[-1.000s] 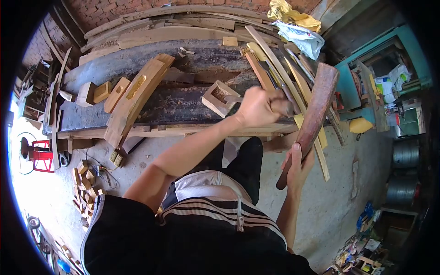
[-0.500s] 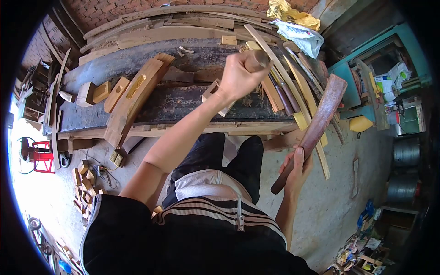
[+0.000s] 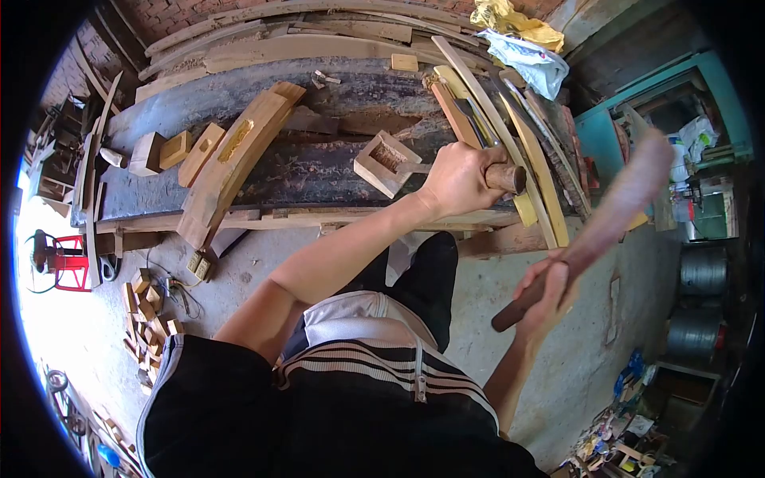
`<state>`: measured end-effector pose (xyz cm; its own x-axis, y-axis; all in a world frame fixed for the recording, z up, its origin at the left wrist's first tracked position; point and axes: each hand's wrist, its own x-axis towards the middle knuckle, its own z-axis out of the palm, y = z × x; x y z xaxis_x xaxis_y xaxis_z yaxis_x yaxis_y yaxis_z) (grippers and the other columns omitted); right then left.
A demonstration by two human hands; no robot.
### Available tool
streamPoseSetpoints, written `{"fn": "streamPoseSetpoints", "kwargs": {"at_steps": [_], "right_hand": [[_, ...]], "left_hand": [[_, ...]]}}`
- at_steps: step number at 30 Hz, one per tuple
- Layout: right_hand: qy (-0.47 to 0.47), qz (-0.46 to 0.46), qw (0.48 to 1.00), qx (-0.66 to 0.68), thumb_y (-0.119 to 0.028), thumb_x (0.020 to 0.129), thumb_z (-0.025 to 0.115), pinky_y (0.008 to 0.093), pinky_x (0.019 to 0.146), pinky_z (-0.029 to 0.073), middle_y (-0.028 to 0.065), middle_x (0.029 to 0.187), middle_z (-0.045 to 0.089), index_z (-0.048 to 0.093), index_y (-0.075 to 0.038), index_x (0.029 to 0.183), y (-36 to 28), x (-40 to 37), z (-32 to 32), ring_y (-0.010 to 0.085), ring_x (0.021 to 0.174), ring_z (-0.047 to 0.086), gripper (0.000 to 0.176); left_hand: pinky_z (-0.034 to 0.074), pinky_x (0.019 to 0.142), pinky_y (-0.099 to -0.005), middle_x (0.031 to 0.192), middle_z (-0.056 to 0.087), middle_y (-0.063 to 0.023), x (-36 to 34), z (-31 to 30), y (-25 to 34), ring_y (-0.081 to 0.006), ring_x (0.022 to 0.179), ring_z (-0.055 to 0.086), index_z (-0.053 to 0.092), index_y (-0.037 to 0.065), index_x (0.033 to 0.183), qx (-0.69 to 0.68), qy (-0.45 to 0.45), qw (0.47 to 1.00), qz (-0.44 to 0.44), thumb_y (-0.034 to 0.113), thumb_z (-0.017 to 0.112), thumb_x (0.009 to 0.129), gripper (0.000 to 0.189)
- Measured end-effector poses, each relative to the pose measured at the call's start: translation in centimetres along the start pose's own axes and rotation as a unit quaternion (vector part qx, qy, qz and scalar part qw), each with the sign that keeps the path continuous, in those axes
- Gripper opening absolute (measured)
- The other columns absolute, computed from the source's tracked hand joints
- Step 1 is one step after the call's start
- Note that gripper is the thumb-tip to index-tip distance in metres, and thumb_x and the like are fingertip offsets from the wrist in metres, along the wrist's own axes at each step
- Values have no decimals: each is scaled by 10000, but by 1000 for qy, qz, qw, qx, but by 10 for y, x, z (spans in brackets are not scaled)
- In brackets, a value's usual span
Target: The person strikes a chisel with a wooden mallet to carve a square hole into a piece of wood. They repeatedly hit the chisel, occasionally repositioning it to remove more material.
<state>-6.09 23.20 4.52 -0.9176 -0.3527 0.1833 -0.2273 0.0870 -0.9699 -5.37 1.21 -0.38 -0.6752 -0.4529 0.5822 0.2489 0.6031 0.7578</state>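
My left hand (image 3: 466, 182) is wrapped around the wooden handle of a chisel (image 3: 508, 177). The blade points left, its tip at the hollow of a small wooden block (image 3: 371, 169) on the workbench (image 3: 279, 179). Wood chips lie inside that hollow. Out to the right, my right hand (image 3: 546, 295) grips the narrow end of a long wooden mallet (image 3: 613, 211), shaped like a club, its thick end raised and blurred. Left of the block, a long timber (image 3: 239, 159) with a cut mortise lies across the bench edge, beside smaller wooden blocks (image 3: 175, 149).
Long wood strips (image 3: 494, 111) and other tools lie at the bench's right end. Plastic bags (image 3: 526, 64) rest behind them. A red stool (image 3: 73, 263) and a pile of wood offcuts (image 3: 146, 323) are on the floor at left. Metal drums (image 3: 705, 267) stand at right.
My left hand has come down and right with the chisel, bringing its blade to the block. My right hand has swung the mallet further right.
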Motion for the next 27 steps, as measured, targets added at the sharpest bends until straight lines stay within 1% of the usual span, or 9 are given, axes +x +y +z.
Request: {"fn": "streamPoseSetpoints", "kwargs": {"at_steps": [2, 4, 7, 10, 12, 15, 19, 24, 27], "right_hand": [[7, -103, 994, 45, -434, 980, 556, 281, 413, 423, 69, 660, 506, 504, 58, 1109, -9, 10, -4, 145, 483, 491, 511], [-7, -120, 991, 55, -436, 979, 538, 285, 409, 426, 74, 663, 500, 483, 73, 1141, -20, 15, -2, 142, 489, 489, 536], [-22, -117, 990, 71, -429, 977, 543, 284, 409, 426, 74, 663, 500, 475, 71, 1155, -20, 15, 2, 141, 493, 488, 535], [-19, -88, 995, 47, -437, 973, 558, 283, 414, 424, 70, 659, 503, 477, 59, 1152, -7, 10, 8, 142, 481, 491, 534], [-34, -44, 997, 45, -447, 971, 573, 283, 421, 422, 62, 651, 508, 481, 45, 1144, -5, 5, 10, 144, 464, 493, 529], [-36, -25, 998, 42, -459, 973, 574, 285, 426, 419, 56, 637, 508, 484, 38, 1135, -4, 5, 13, 147, 447, 491, 530], [-34, -29, 998, 47, -462, 976, 571, 285, 425, 417, 54, 625, 505, 485, 38, 1129, 0, 6, 15, 148, 442, 488, 530], [-39, -2, 999, 36, -462, 974, 580, 283, 419, 415, 50, 619, 505, 493, 38, 1126, 0, 4, 16, 149, 435, 484, 530], [-46, -6, 998, 37, -456, 974, 583, 282, 415, 412, 51, 623, 505, 494, 40, 1128, 0, 6, 16, 149, 435, 485, 527]], "left_hand": [[527, 603, -410, 699, 631, -204, 1, -1, -2, -415, 672, 626, 686, 27, 855, -2, -8, 1000, 6, 111, 758, 700, 190], [528, 607, -418, 702, 632, -208, 4, -4, -1, -420, 686, 629, 689, 30, 865, -1, -12, 1000, 14, 115, 762, 692, 207], [535, 614, -413, 703, 633, -210, 9, -7, -1, -421, 680, 629, 695, 34, 874, 14, -22, 1000, 13, 116, 769, 687, 218], [540, 618, -412, 695, 634, -209, 8, -7, -5, -414, 679, 642, 695, 29, 879, -12, -1, 1000, -17, 122, 769, 688, 225], [543, 619, -412, 695, 640, -208, 7, -6, -4, -402, 686, 660, 694, 19, 888, -6, -6, 1000, -17, 128, 768, 695, 234], [549, 624, -413, 697, 645, -208, 8, -5, 1, -390, 693, 675, 696, 13, 900, 12, -15, 1000, -5, 135, 767, 700, 244], [552, 630, -417, 700, 648, -208, 11, -6, -1, -388, 690, 676, 701, 18, 909, 4, -3, 1000, -9, 134, 764, 699, 249], [556, 633, -412, 699, 650, -208, 11, -7, -8, -385, 692, 679, 702, 12, 917, 22, -15, 999, -17, 138, 763, 701, 257], [556, 634, -410, 699, 649, -211, 10, -8, -8, -386, 692, 679, 701, 9, 917, 24, -14, 999, -17, 138, 761, 701, 258]]}}
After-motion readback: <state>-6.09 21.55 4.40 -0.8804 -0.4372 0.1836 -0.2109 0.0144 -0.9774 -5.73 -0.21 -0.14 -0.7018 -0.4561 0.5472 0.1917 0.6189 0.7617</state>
